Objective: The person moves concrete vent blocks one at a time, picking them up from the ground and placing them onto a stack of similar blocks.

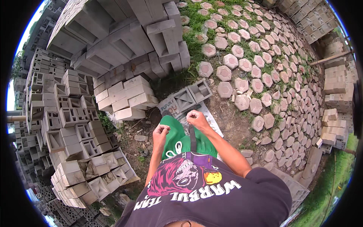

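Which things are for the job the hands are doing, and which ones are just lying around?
Probably for the job, being nearest the right hand:
two grey concrete vent blocks
printed sack beside them

Probably just lying around:
hexagonal pavers spread over the ground
pale concrete bricks stacked ahead on the left
stacked vent blocks farther left

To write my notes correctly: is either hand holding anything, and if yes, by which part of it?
No held thing is visible in the left hand or the right hand; both are curled, so something small could be hidden.
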A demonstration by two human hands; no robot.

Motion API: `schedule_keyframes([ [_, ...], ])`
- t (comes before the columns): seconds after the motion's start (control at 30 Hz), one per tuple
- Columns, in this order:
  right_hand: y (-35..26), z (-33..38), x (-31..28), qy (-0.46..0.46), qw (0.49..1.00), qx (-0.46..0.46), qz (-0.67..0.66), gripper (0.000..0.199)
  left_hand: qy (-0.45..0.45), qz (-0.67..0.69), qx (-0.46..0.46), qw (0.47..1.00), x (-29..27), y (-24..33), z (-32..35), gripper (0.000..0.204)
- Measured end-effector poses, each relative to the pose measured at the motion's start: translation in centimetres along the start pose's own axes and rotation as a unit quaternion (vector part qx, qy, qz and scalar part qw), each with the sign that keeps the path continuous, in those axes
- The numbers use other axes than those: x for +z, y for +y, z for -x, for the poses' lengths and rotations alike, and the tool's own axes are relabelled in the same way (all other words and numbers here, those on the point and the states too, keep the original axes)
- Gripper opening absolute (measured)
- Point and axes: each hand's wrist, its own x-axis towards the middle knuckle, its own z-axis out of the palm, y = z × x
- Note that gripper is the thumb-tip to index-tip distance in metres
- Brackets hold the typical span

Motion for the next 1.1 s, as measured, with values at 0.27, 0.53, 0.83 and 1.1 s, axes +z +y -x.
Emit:
schedule_keyframes([
  [0.27, 3.5, 0.2, -2.1, 0.205, 0.960, 0.147, -0.123, 0.008, -0.175, -0.120, -0.065, 0.975, 0.9, 1.4, -12.9, 0.003],
  [0.53, 16.2, -5.5, -2.2, 0.287, 0.897, 0.335, 0.029, 0.036, -0.219, -0.304, -0.183, 0.909, -0.9, -11.4, -31.7, 0.021],
  [0.83, 48.0, -19.3, -2.6, 0.349, 0.815, 0.445, -0.123, 0.051, -0.205, -0.430, -0.233, 0.848, -1.9, -37.1, -51.9, 0.077],
  [1.1, 57.1, -30.6, -2.7, 0.431, 0.753, 0.427, -0.256, 0.060, -0.040, -0.506, -0.043, 0.860, 1.1, -46.9, -52.2, 0.094],
])
